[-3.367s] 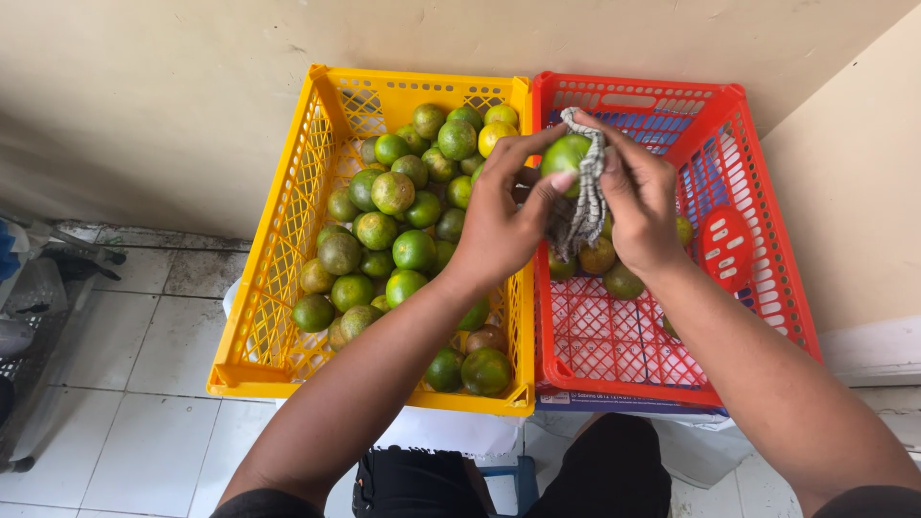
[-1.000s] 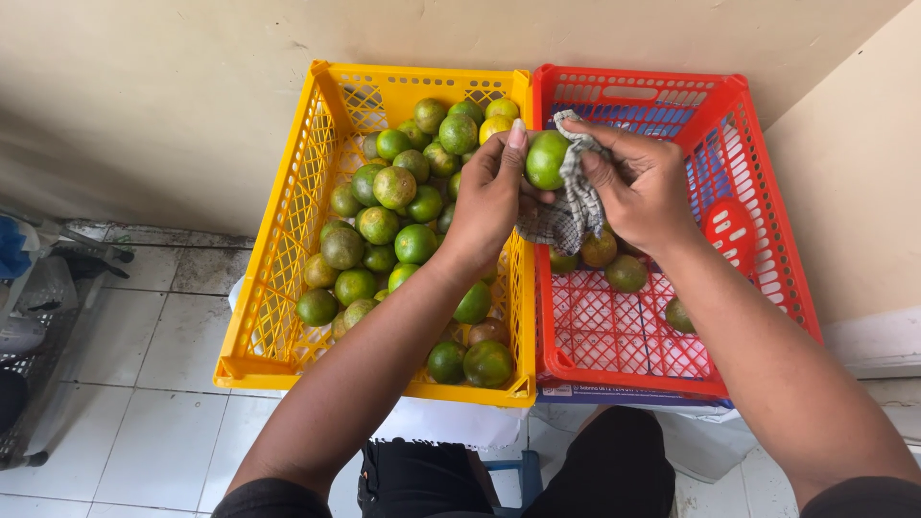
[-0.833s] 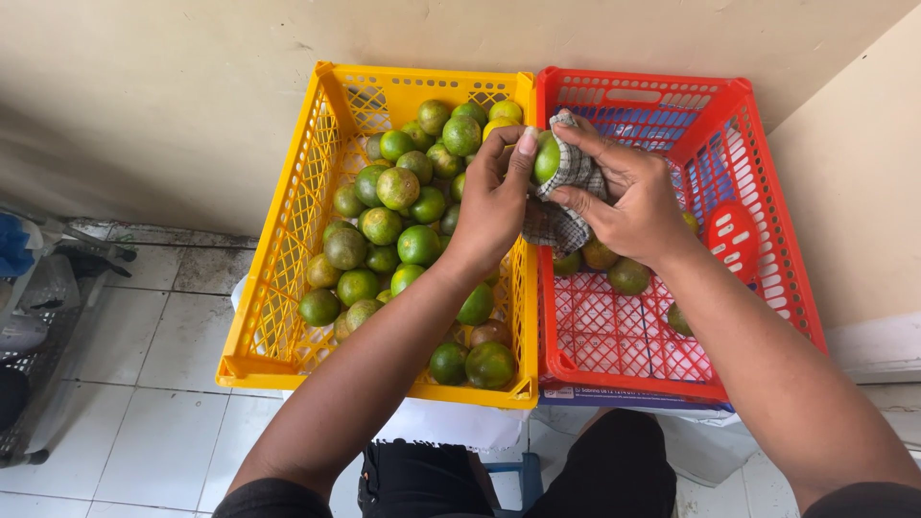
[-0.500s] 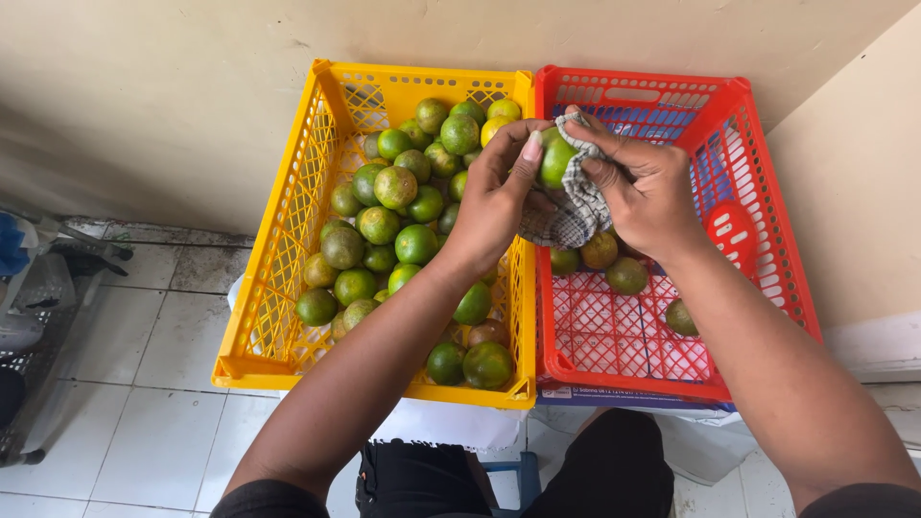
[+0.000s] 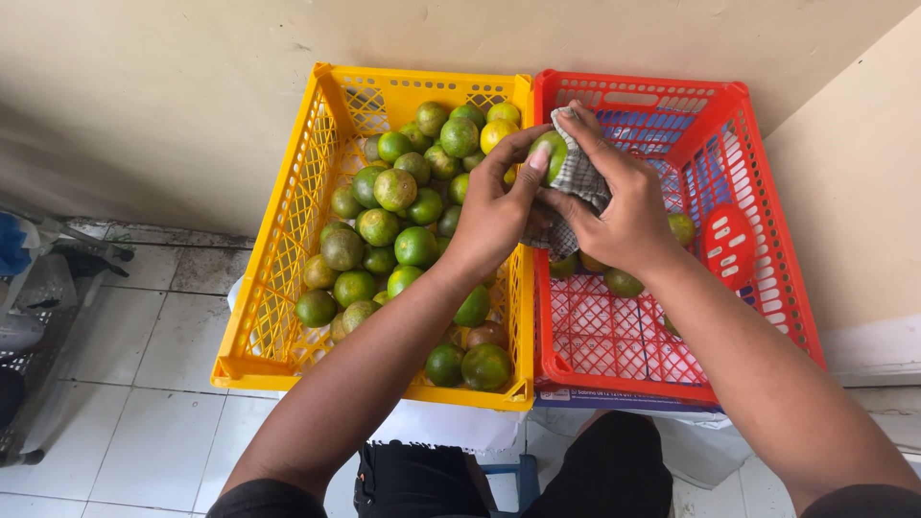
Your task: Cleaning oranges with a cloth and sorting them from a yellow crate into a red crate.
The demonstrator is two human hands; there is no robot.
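Two hands meet above the shared wall of two plastic crates. The left hand (image 5: 494,216) is clamped around one green lime (image 5: 549,153), thumb up its side, holding it just over the dividing rim. The right hand (image 5: 624,211) is closed on a checked cloth (image 5: 576,177), pressing it against the lime's right side so the cloth wraps part of the fruit.

The yellow crate (image 5: 278,288) on the left holds a heap of limes (image 5: 393,221), roughly thirty visible, mostly green with one or two yellowish ones near the back; some are hidden under the forearm. The red crate (image 5: 758,173) on the right holds only a few limes: three or four show around the right wrist, others may be covered. Both crates sit side by side against a beige wall, above a white tiled floor (image 5: 115,384).
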